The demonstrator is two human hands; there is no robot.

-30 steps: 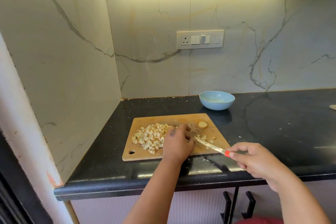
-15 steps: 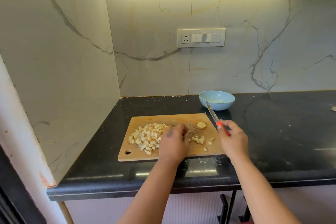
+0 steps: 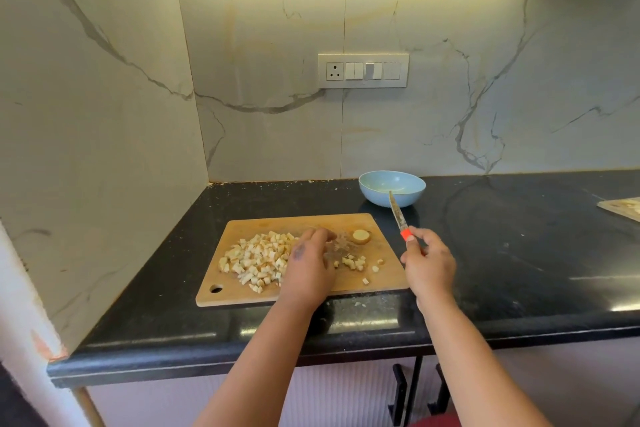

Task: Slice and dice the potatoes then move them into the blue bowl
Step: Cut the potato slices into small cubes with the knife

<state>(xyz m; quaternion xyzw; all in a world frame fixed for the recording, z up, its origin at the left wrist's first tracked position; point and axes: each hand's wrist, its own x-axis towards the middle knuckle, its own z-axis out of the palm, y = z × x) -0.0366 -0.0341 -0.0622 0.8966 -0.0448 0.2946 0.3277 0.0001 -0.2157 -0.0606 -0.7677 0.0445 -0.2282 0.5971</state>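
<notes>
Most of the cutting looks done. A heap of diced potato (image 3: 258, 262) lies on the wooden cutting board (image 3: 388, 282), filling its 9 o'clock half, and a few loose cubes (image 3: 356, 262) sit scattered toward the board's 3 o'clock side. One uncut potato end (image 3: 361, 236) remains near the board's 1 o'clock corner, so a little slicing is probably left. The blue bowl (image 3: 375, 196) stands on the dark desk (image 3: 519, 253) just beyond the board at 1 o'clock; nothing diced can be seen in it, so the whole transfer is still to do. A stray bit lies on the desk by the board's near edge.

The left hand (image 3: 308, 265) rests palm down on the middle of the board, at the right-hand edge of the heap. Its fingers (image 3: 320, 236) are curled loosely downward, close together, reaching toward 12 o'clock; whether they pinch any piece cannot be told.

The right hand (image 3: 429, 265) hovers off the board's 3 o'clock edge, fingers wrapped around the orange handle of a knife (image 3: 398, 215). The blade points up toward 12 o'clock, its tip overlapping the bowl in this view.
</notes>
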